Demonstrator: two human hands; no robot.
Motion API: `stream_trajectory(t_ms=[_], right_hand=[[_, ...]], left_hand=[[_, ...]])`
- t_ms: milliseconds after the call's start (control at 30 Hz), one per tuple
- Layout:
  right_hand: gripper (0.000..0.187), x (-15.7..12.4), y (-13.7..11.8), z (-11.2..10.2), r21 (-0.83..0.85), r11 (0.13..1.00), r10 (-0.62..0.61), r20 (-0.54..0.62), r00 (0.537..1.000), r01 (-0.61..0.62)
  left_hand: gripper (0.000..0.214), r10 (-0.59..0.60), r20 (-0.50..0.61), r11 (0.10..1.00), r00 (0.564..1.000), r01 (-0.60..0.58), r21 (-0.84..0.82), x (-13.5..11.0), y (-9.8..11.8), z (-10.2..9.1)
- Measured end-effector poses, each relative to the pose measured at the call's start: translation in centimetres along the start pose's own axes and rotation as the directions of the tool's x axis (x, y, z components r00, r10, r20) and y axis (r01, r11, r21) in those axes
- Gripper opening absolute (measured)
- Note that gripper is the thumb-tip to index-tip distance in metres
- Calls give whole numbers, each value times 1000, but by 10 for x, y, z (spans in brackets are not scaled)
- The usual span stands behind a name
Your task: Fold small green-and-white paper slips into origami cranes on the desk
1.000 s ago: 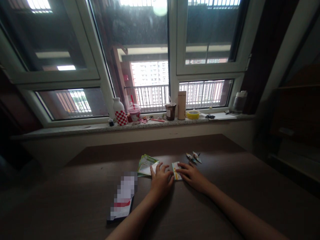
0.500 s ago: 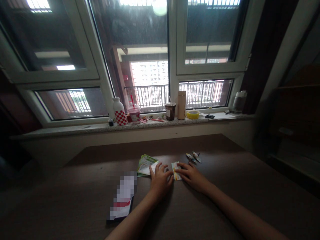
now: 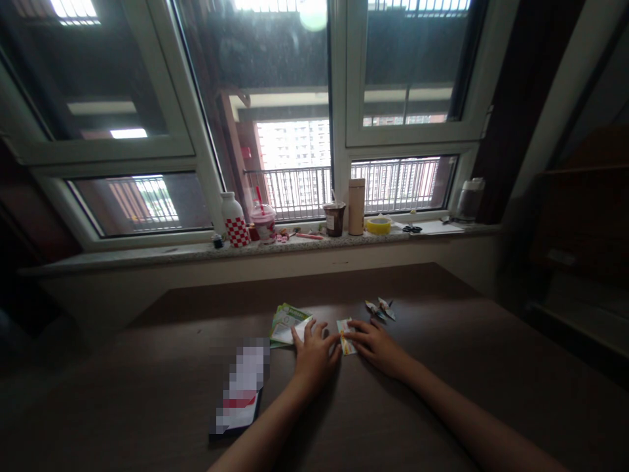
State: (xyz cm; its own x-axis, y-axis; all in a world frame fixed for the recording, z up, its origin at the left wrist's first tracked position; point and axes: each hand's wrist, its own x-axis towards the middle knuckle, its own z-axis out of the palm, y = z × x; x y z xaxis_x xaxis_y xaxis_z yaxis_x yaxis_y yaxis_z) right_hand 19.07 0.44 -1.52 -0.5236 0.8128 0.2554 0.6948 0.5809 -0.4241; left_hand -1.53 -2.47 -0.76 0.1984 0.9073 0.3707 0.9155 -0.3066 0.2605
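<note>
A small folded piece of printed paper (image 3: 344, 335) lies on the dark wooden table (image 3: 442, 341). My left hand (image 3: 314, 357) lies flat on the table with its fingers spread, fingertips at the paper's left edge. My right hand (image 3: 376, 344) presses down on the right part of the same paper, fingers extended. A stack of green and white printed sheets (image 3: 286, 323) sits just left of my left hand. Two small folded paper figures (image 3: 381, 309) rest beyond my right hand.
A phone (image 3: 240, 393) lies on the table near my left forearm. On the windowsill (image 3: 147, 252) stand a checked bottle (image 3: 234, 219), a pink drink cup (image 3: 264, 223), a dark cup (image 3: 335, 218), a tan flask (image 3: 356, 206), a yellow tape roll (image 3: 379, 225), scissors (image 3: 413, 229) and a kettle (image 3: 470, 200).
Both hands have stayed on the folded paper, shifting only very slightly away from me on the table. Nothing else has moved.
</note>
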Motion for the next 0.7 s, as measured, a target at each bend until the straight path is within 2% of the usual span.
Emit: stream_trajectory(t_ms=[500, 700], right_hand=[[36, 1, 2, 3, 27, 1000, 4, -2, 1000, -4], [36, 2, 4, 4, 43, 999, 12, 5, 1000, -12]], left_hand=[[25, -2, -1, 1000, 1000, 2, -11, 1, 2, -3], [25, 5, 43, 999, 999, -7, 40, 3, 1, -6]])
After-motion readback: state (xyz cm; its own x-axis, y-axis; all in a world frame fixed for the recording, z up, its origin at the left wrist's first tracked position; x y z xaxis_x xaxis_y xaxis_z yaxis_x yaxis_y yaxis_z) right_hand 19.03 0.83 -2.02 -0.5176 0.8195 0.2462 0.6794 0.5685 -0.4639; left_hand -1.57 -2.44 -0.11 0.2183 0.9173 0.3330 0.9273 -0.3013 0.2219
